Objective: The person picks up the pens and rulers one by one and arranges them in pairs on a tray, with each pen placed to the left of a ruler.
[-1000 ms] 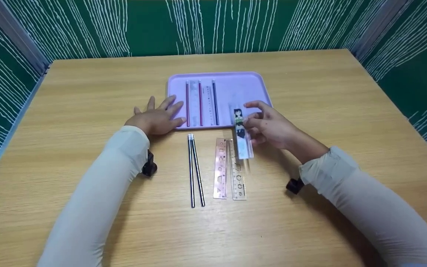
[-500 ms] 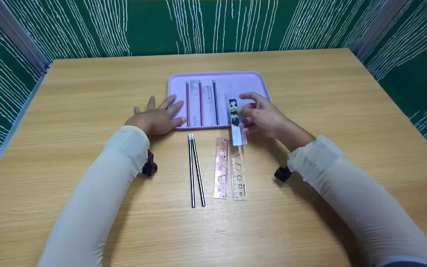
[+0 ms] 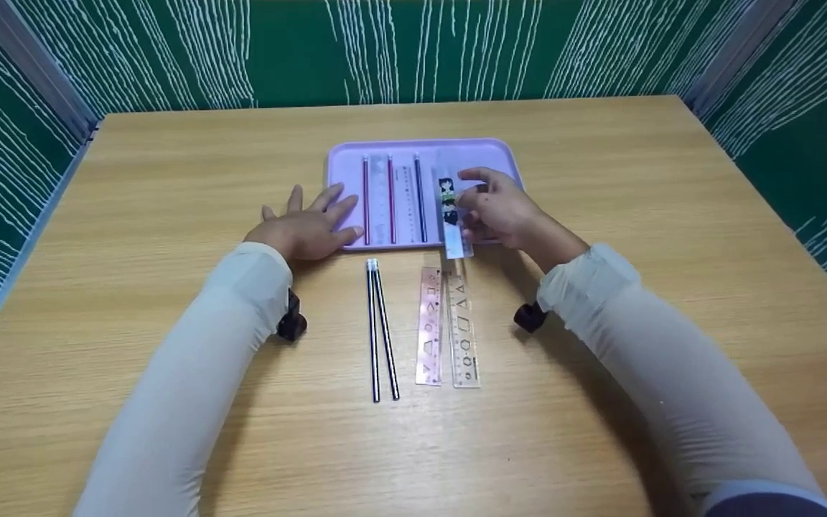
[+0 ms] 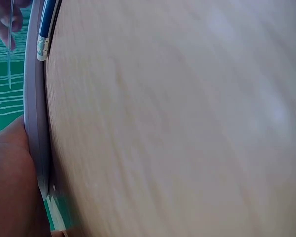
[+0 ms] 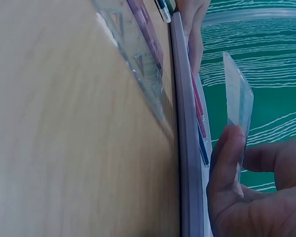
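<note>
Hands point(image 3: 302, 231) point(image 3: 503, 212) at lilac tray point(image 3: 485, 156), held ruler point(image 3: 449, 207) partly hidden.

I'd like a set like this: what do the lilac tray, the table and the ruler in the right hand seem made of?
Lilac tray: probably smooth plastic, from its even colour and rounded rim.
Ruler in the right hand: likely glossy clear plastic, partly see-through with bright edges.
Table: wood or wood-look laminate, softly shiny, from its grain and reflections.

Wooden table point(image 3: 133, 215) under tray point(image 3: 482, 152), pencils point(image 3: 374, 330), rulers point(image 3: 428, 327)
</note>
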`<move>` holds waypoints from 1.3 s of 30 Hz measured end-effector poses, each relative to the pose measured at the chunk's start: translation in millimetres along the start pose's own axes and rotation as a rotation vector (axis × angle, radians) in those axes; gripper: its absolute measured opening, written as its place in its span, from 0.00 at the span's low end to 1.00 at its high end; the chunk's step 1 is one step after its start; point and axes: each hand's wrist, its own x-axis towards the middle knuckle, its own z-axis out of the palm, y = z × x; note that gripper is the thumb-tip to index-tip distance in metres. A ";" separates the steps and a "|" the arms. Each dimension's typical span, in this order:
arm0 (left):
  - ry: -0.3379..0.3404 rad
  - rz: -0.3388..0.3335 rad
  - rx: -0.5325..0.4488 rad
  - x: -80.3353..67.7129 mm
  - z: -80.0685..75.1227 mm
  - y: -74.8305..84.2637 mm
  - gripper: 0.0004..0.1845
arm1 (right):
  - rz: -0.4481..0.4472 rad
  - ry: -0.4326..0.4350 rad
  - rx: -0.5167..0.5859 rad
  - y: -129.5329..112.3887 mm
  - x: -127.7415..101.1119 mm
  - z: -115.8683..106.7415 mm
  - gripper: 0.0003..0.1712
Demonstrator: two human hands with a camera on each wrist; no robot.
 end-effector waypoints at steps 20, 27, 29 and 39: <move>-0.010 -0.011 -0.010 0.2 -0.6 2.0 0.39 | 0.040 0.114 -0.161 -10.1 38.8 6.3 0.36; -0.004 -0.015 -0.013 -0.6 -1.8 1.4 0.39 | -0.004 0.133 -0.257 -10.1 43.0 11.7 0.36; -0.006 -0.013 -0.010 -0.6 -1.5 1.7 0.39 | -0.011 0.136 -0.275 -9.5 42.8 12.7 0.36; -0.003 0.000 -0.001 1.2 -0.1 0.0 0.39 | -0.004 0.238 -0.535 -12.9 45.7 23.2 0.30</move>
